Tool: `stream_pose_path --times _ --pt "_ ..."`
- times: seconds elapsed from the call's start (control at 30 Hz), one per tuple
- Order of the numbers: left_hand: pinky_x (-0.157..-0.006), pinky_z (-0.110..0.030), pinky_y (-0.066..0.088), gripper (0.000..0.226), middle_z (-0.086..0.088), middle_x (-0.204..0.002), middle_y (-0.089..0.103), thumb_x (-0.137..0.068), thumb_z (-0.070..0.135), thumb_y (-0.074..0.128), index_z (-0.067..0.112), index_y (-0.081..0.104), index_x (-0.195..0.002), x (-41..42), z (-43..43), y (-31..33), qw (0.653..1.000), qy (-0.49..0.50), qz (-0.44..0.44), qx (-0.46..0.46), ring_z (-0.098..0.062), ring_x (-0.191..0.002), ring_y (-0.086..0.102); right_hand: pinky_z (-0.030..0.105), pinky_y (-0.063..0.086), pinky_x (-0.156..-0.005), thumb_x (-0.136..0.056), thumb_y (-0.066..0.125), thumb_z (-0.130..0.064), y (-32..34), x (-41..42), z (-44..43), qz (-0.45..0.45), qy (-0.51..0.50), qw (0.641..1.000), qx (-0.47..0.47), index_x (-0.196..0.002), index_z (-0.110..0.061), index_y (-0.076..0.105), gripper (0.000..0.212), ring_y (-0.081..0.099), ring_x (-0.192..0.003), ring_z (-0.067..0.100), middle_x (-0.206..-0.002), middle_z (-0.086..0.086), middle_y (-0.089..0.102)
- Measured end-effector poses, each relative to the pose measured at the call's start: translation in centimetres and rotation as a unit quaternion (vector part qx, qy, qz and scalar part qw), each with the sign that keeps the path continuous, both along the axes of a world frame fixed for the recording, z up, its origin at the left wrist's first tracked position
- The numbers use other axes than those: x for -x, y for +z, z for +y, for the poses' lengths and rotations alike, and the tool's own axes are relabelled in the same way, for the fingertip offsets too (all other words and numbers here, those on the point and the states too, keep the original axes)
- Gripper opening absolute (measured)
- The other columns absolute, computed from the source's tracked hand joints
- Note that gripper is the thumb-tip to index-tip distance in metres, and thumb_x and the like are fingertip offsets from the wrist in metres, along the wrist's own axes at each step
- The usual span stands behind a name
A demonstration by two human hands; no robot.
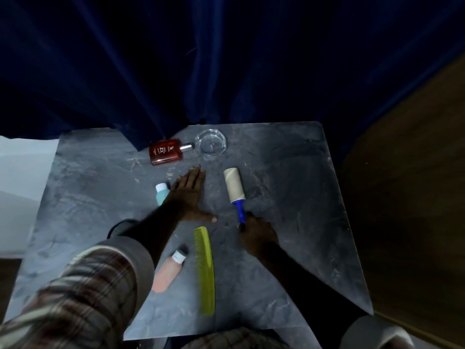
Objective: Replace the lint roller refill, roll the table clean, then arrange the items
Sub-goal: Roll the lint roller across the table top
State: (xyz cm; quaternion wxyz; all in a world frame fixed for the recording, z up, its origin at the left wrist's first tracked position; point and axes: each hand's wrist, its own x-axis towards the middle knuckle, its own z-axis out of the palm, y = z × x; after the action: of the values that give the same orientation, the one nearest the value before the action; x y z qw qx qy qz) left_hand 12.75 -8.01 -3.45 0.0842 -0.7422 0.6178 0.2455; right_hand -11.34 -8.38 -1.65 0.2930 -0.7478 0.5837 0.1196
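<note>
A lint roller [234, 184] with a beige roll and a blue handle lies on the grey marbled table [289, 197], roll pointing away from me. My right hand [256, 231] has its fingers closed on the near end of the blue handle. Flat on the table left of the roller rests my left hand [191, 195], fingers spread and holding nothing. It partly covers a small teal bottle [161, 193] with a white cap. A yellow-green comb [205, 270] lies lengthwise near me, and a pink tube [168, 272] with a white collar lies to its left.
A red perfume bottle [166, 151] lies on its side at the table's far edge, beside a clear glass dish [211, 144]. Dark blue curtain [226, 59] hangs behind the table. A dark round object [120, 226] shows under my left forearm. Wooden floor [415, 172] lies right.
</note>
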Motion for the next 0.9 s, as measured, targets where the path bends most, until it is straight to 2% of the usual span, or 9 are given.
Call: stream_pose_path --times 0.37,0.63,0.9 --pt "-0.135 -0.051 0.003 0.164 -0.005 -0.179 -0.019 -0.053 0.096 0.071 0.02 -0.016 -0.169 -0.2 0.0 -0.5 1.0 0.001 0.004 0.011 -0.028 -0.168 -0.01 0.037 0.05 -0.094 -0.104 0.041 -0.04 -0.4 -2.8 2.4 0.0 0.083 0.996 0.034 -0.126 -0.017 0.056 0.035 0.068 -0.112 0.032 -0.119 0.01 0.071" --pt "-0.136 -0.053 0.003 0.162 -0.007 -0.179 -0.019 -0.057 0.092 0.075 0.018 -0.016 -0.17 -0.2 -0.1 -0.4 1.0 0.0 0.005 -0.003 -0.029 -0.167 -0.012 0.039 0.051 -0.095 -0.102 0.047 -0.037 -0.2 0.0 0.4 -0.023 -0.025 0.999 -0.002 -0.127 -0.017 0.056 0.034 0.066 -0.115 0.036 -0.121 0.014 0.07" --pt "-0.136 -0.05 0.0 0.163 -0.006 -0.179 -0.022 -0.055 0.097 0.07 0.021 -0.018 -0.169 -0.3 -0.1 -0.5 1.0 -0.001 0.006 -0.005 -0.027 -0.167 -0.015 0.041 0.052 -0.091 -0.102 0.044 -0.033 -0.3 2.2 -1.3 -0.013 -0.038 0.999 -0.023 -0.122 -0.014 0.06 0.032 0.066 -0.109 0.036 -0.118 0.015 0.068"
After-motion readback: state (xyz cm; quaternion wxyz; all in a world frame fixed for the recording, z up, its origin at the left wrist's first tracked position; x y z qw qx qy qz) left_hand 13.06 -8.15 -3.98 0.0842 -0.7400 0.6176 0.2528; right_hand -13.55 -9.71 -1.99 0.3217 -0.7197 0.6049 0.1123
